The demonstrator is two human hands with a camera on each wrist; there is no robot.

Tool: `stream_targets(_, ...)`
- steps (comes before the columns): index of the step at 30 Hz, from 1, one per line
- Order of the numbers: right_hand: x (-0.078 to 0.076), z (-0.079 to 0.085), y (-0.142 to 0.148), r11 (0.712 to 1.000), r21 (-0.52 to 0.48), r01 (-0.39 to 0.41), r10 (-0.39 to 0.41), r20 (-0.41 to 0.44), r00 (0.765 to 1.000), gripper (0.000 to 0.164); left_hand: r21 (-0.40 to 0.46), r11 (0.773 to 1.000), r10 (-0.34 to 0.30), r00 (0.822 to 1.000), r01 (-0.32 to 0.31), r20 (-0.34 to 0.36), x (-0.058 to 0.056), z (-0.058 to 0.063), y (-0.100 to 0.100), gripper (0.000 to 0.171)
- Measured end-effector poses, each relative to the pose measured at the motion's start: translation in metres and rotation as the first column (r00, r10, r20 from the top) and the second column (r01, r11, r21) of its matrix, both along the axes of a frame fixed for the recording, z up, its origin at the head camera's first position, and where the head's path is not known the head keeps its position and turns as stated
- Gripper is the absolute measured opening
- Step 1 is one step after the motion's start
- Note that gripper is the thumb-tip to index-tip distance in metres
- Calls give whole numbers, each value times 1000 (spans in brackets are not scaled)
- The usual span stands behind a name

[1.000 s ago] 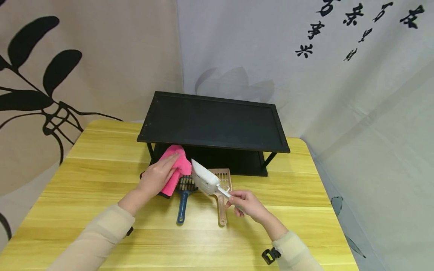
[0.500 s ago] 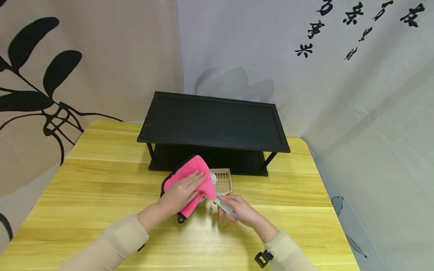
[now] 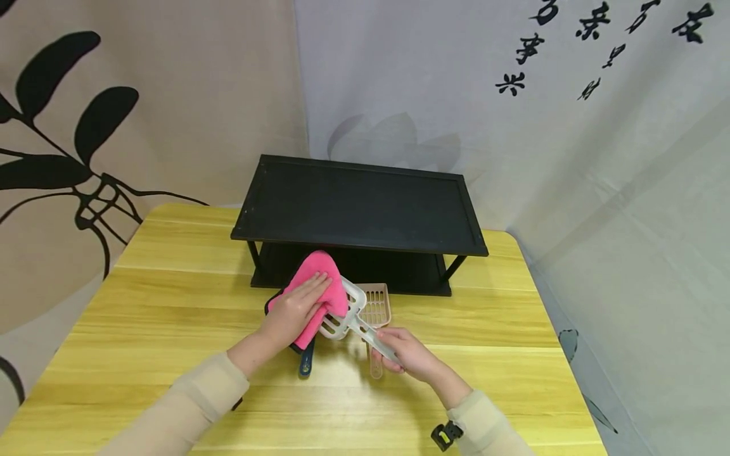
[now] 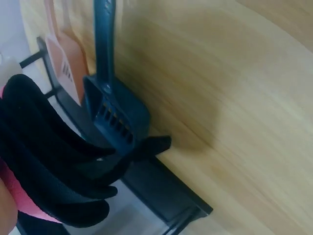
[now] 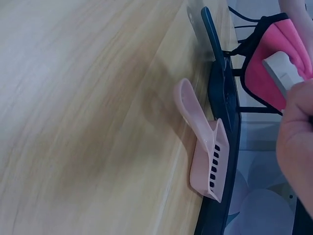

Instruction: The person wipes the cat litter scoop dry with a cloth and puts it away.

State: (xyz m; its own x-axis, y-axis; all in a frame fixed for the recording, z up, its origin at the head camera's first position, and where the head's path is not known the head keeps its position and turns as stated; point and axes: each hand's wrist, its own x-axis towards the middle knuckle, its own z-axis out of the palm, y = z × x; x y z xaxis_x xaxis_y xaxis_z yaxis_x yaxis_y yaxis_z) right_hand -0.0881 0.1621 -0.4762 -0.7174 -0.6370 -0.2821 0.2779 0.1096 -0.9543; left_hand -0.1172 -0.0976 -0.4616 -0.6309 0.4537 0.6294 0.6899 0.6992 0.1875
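Observation:
My left hand holds a pink cloth with black edging against the head of a white slotted litter scoop. Its fingers lie over the cloth; the thumb is hidden. The right hand grips the scoop's handle, keeping it raised above the table. Beneath the cloth lies a dark blue litter scoop, mostly covered in the head view except for its handle end. A pale pink litter scoop rests on the table beside it, partly behind the white one. Black folds of cloth fill the left wrist view's left side.
Behind the scoops stands a black two-tier shelf, its lower board just past the scoop heads. All this is on a wood-grain table. Printed curtains hang behind and at the sides.
The cloth went from the white scoop's left side right across its head, then slid back up-left, baring slots. The white scoop tilted flatter, and the right hand moved slightly down.

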Motion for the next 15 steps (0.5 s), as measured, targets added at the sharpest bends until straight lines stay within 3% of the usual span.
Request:
stream_targets(5, 0, 2, 2, 1000, -17, 0, 0, 2, 1000, 42, 23, 1000, -11, 999, 12, -40, -4, 1, -4, 55)
stream_targets(8, 0, 2, 4, 999, -35, -3, 3, 1, 1000, 36, 40, 999, 11, 1000, -10, -29, -5, 1, -6, 53)
stream_targets(12, 1, 1, 7, 999, -45, -7, 7, -7, 1000, 42, 58, 996, 61, 998, -62, 25, -8, -1, -12, 50)
stream_targets(15, 2, 2, 11, 1000, -10, -10, 9, -39, 999, 50, 74, 989, 117, 986, -126, 115, -12, 1, -20, 44)
